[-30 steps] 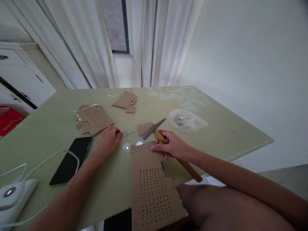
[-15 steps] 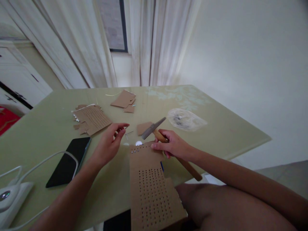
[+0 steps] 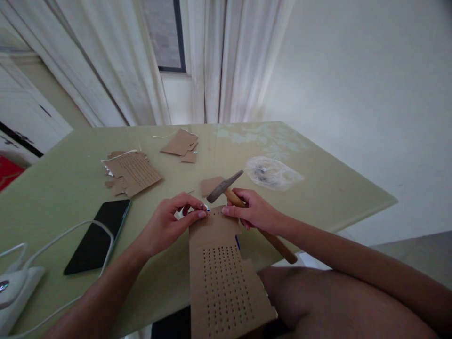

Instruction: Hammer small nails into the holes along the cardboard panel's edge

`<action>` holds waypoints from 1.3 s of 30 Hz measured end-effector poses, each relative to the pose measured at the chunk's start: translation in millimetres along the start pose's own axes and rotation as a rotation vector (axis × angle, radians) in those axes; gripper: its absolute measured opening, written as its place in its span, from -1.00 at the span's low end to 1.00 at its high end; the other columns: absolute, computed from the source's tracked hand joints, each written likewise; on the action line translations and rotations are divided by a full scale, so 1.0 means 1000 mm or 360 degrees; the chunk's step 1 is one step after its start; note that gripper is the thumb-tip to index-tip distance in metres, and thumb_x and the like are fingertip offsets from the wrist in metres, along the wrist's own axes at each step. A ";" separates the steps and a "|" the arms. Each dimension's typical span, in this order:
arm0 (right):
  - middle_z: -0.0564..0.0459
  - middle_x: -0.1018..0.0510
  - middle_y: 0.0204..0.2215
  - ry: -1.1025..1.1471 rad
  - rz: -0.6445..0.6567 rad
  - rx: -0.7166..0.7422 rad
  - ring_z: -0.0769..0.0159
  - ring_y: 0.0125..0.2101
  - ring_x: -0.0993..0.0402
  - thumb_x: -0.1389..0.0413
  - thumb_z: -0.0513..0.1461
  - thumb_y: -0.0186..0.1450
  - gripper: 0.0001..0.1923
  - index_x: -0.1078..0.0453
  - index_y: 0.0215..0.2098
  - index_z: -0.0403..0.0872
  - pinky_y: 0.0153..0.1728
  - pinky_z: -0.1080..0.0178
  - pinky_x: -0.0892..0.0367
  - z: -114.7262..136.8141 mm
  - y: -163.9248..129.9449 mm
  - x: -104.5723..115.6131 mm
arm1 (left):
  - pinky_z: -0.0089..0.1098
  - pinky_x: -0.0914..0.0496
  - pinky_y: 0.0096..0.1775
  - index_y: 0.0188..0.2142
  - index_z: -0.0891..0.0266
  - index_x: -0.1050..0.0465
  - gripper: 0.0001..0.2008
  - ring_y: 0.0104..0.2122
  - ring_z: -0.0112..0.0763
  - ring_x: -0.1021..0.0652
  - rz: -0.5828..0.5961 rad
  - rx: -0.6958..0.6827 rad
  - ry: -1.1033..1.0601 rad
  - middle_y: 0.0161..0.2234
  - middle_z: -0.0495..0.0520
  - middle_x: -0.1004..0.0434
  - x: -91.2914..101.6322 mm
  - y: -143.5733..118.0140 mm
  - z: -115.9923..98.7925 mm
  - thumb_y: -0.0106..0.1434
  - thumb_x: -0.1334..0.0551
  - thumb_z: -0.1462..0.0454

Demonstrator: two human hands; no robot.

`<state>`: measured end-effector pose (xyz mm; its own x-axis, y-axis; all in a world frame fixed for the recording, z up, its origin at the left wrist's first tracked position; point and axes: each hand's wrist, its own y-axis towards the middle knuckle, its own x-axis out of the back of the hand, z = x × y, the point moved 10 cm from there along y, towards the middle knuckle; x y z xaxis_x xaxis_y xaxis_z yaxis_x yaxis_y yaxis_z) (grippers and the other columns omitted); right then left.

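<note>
My right hand (image 3: 252,212) is closed around the wooden handle of a hammer (image 3: 226,186), just below its metal head. Its thumb also presses on the top edge of a piece of cardboard (image 3: 219,235), which is punched with rows of small holes and reaches over the table's near edge. At the left end of that top edge, my left hand (image 3: 176,216) pinches a thin nail, mostly hidden by the fingertips, against the row of holes. A white round thing is partly covered behind the left fingers. Another thin nail (image 3: 191,191) lies beyond them.
A small cardboard piece (image 3: 210,186) lies behind the hammer. A clear plastic bag (image 3: 271,173) with dark bits sits to the right. Farther left are a holed cardboard piece (image 3: 136,174), more scraps (image 3: 180,142), a phone (image 3: 99,238) and a white cable (image 3: 67,233).
My left hand has moved right and toward me with the nail, from above the table to the cardboard's top edge. The right hand and hammer have hardly moved.
</note>
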<state>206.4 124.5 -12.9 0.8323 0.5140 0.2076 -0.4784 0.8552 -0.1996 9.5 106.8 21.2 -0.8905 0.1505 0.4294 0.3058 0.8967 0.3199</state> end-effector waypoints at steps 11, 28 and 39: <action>0.26 -0.43 -0.54 -0.0028 0.0002 0.0006 0.47 -0.66 -0.30 -0.46 0.05 0.27 -0.56 -0.37 -0.26 -0.01 -0.66 0.37 -0.21 -0.001 0.001 0.000 | -0.44 -0.36 -0.39 -0.24 0.07 -0.73 -0.92 -0.45 -0.45 -0.52 -0.0057 -0.0128 0.0106 -0.38 -0.04 -0.70 0.002 -0.001 -0.012 0.38 -0.45 0.17; 0.24 -0.43 -0.53 -0.0096 0.0042 0.0053 0.47 -0.64 -0.32 -0.44 0.06 0.28 -0.56 -0.38 -0.27 -0.02 -0.65 0.38 -0.24 0.006 -0.001 -0.003 | -0.45 -0.39 -0.40 -0.19 0.04 -0.74 -0.90 -0.36 -0.37 -0.57 -0.0002 -0.0097 0.0139 -0.34 0.00 -0.71 0.000 -0.004 -0.011 0.42 -0.42 0.14; 0.24 -0.37 -0.52 -0.0258 0.0002 0.0079 0.44 -0.66 -0.31 -0.24 0.04 0.44 -0.66 -0.34 -0.26 -0.02 -0.63 0.32 -0.22 0.011 -0.002 0.000 | -0.48 -0.40 -0.29 -0.17 0.04 -0.70 -0.94 -0.34 -0.45 -0.57 0.0016 -0.0371 0.0204 -0.32 -0.11 -0.73 -0.002 -0.005 -0.025 0.44 -0.43 0.29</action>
<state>203.8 123.6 -2.0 0.7774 0.5156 0.3602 -0.4958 0.8548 -0.1534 18.1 91.9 39.5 -0.8416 0.0920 0.5321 0.3972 0.7731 0.4946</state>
